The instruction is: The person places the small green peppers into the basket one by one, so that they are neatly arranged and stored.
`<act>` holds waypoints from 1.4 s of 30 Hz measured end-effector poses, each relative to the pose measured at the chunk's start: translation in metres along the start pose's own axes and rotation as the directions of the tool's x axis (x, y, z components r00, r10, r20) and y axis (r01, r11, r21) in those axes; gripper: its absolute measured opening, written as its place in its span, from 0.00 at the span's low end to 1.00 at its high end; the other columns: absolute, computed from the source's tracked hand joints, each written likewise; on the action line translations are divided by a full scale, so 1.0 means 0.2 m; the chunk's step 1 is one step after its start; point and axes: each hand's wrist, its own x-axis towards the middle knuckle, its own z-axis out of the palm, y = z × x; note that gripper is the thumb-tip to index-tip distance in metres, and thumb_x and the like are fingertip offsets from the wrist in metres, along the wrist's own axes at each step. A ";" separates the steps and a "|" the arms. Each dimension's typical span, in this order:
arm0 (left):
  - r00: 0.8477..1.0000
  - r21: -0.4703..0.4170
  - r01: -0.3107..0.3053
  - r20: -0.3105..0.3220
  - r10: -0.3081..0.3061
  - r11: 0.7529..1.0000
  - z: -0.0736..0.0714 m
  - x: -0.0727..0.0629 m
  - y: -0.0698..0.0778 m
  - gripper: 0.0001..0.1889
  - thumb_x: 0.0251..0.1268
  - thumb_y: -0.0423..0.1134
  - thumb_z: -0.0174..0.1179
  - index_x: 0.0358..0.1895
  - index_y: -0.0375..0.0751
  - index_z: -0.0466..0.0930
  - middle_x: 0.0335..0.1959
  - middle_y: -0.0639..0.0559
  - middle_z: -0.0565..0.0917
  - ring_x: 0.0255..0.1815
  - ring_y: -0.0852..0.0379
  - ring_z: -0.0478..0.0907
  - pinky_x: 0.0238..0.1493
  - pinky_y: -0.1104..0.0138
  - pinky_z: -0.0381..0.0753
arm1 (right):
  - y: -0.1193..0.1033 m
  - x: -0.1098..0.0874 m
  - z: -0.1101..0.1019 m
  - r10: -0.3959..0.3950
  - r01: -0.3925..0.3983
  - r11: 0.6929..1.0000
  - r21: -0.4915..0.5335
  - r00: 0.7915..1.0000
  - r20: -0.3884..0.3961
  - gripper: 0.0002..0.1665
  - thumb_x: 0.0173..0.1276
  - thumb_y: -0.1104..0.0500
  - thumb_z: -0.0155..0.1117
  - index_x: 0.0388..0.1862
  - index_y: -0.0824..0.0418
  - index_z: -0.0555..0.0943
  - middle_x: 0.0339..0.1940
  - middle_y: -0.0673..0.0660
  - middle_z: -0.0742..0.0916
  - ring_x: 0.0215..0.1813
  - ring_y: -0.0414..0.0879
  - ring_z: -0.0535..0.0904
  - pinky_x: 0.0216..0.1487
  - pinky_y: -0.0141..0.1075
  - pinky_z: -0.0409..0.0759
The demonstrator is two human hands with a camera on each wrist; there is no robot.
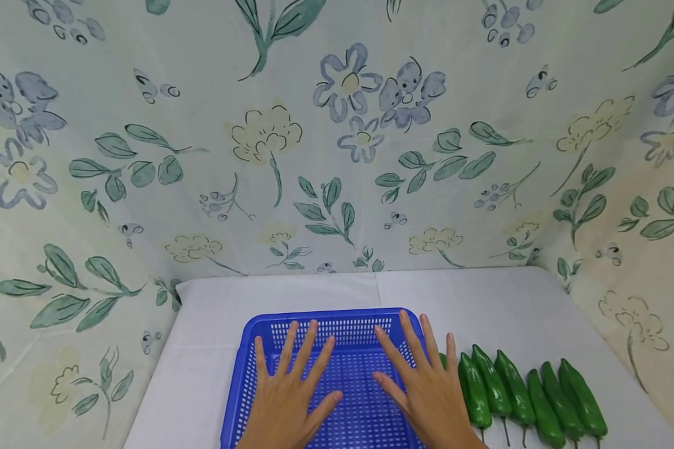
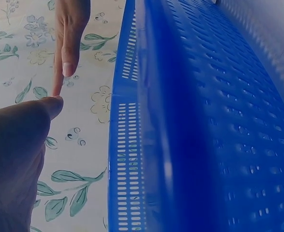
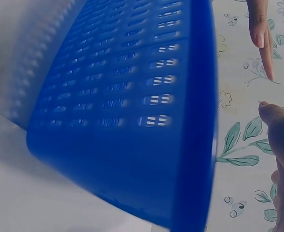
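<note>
A blue plastic basket (image 1: 348,365) with slotted walls stands on the white-covered table, and nothing lies in the part of it that shows. My left hand (image 1: 286,396) hovers over its left half, palm down, fingers spread straight. Over its right side is my right hand (image 1: 427,390), spread the same way and holding nothing. To the right of that hand lie several green chili peppers (image 1: 519,390) side by side, stems toward me; the right hand partly hides the leftmost. Both wrist views show the basket wall (image 2: 180,145) close up, with the hands apart from it.
White cloth (image 1: 202,349) covers the table. Behind it and along both sides hangs a curtain (image 1: 213,206) printed with flowers and leaves. The table's right part (image 1: 590,337) reaches past the peppers to the curtain.
</note>
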 end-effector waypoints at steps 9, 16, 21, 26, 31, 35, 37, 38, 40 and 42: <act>1.000 0.001 0.010 0.010 -0.010 1.000 0.00 0.00 -0.01 0.40 0.69 0.74 0.33 0.80 0.60 0.51 0.82 0.51 0.42 0.80 0.41 0.41 0.68 0.26 0.34 | 0.02 0.00 0.00 0.023 -0.022 1.000 -0.009 1.000 0.013 0.39 0.72 0.29 0.47 0.78 0.39 0.61 0.82 0.57 0.53 0.80 0.63 0.42 0.73 0.69 0.31; 0.996 -0.161 0.083 0.041 -0.077 0.983 0.01 -0.03 -0.07 0.40 0.72 0.66 0.46 0.81 0.58 0.46 0.82 0.49 0.38 0.80 0.42 0.40 0.74 0.38 0.53 | 0.08 0.00 -0.02 0.074 -0.074 0.997 -0.006 0.997 0.013 0.43 0.69 0.33 0.56 0.79 0.42 0.60 0.82 0.59 0.52 0.80 0.63 0.41 0.76 0.65 0.33; 0.973 -0.207 0.228 0.093 -0.213 0.951 0.02 -0.08 -0.17 0.43 0.72 0.58 0.54 0.82 0.54 0.42 0.82 0.44 0.38 0.80 0.37 0.42 0.71 0.37 0.58 | 0.15 0.00 -0.03 0.121 -0.120 0.992 -0.024 0.993 0.010 0.44 0.68 0.33 0.58 0.79 0.43 0.60 0.81 0.62 0.56 0.79 0.66 0.44 0.74 0.68 0.45; 0.917 -0.270 0.398 0.148 -0.370 0.877 0.03 -0.14 -0.27 0.43 0.73 0.51 0.55 0.82 0.50 0.39 0.80 0.35 0.45 0.76 0.31 0.50 0.66 0.35 0.64 | 0.22 -0.01 -0.01 0.210 -0.208 0.976 -0.060 0.977 0.038 0.47 0.64 0.36 0.64 0.78 0.48 0.62 0.77 0.67 0.62 0.75 0.70 0.55 0.65 0.73 0.61; 0.819 -0.459 0.574 0.309 -0.484 0.678 0.09 -0.18 -0.34 0.37 0.79 0.45 0.45 0.81 0.41 0.36 0.77 0.30 0.50 0.73 0.28 0.54 0.64 0.33 0.63 | 0.29 -0.01 0.01 0.269 -0.265 0.963 -0.052 0.959 0.094 0.44 0.69 0.40 0.63 0.79 0.51 0.61 0.73 0.72 0.66 0.70 0.73 0.61 0.60 0.73 0.66; 0.743 -0.657 0.654 0.462 -0.484 0.376 0.14 -0.21 -0.40 0.30 0.80 0.37 0.36 0.79 0.34 0.40 0.74 0.27 0.57 0.69 0.27 0.62 0.65 0.34 0.66 | 0.35 -0.01 0.03 0.311 -0.316 0.949 0.004 0.938 0.153 0.39 0.74 0.47 0.60 0.78 0.55 0.61 0.68 0.75 0.69 0.65 0.75 0.66 0.57 0.72 0.70; 0.703 -0.700 0.680 0.538 -0.466 0.217 0.17 -0.23 -0.43 0.28 0.80 0.37 0.33 0.77 0.32 0.43 0.69 0.25 0.62 0.61 0.30 0.71 0.57 0.38 0.77 | 0.39 -0.01 0.03 0.322 -0.335 0.941 0.045 0.928 0.187 0.37 0.73 0.52 0.62 0.77 0.58 0.63 0.64 0.76 0.73 0.61 0.75 0.70 0.54 0.71 0.73; 0.682 -0.708 0.692 0.576 -0.451 0.141 0.18 -0.23 -0.45 0.28 0.79 0.38 0.32 0.77 0.32 0.44 0.66 0.25 0.65 0.55 0.33 0.76 0.51 0.41 0.81 | 0.41 0.00 0.04 0.321 -0.340 0.938 0.066 0.925 0.204 0.36 0.72 0.54 0.64 0.75 0.61 0.65 0.61 0.75 0.75 0.58 0.74 0.73 0.52 0.69 0.76; 0.650 -0.707 0.706 0.633 -0.420 0.027 0.19 -0.24 -0.47 0.26 0.79 0.40 0.31 0.74 0.32 0.46 0.58 0.28 0.69 0.46 0.40 0.79 0.40 0.48 0.86 | 0.46 0.01 0.05 0.319 -0.355 0.928 0.110 0.913 0.254 0.35 0.69 0.58 0.67 0.72 0.64 0.68 0.53 0.73 0.79 0.47 0.68 0.78 0.44 0.62 0.82; 0.628 -0.698 0.714 0.674 -0.389 -0.056 0.20 -0.24 -0.49 0.26 0.79 0.41 0.30 0.73 0.32 0.47 0.54 0.31 0.71 0.40 0.46 0.80 0.35 0.53 0.86 | 0.50 0.03 0.05 0.308 -0.374 0.913 0.164 0.895 0.323 0.33 0.65 0.61 0.69 0.68 0.67 0.72 0.47 0.71 0.82 0.40 0.61 0.80 0.37 0.55 0.83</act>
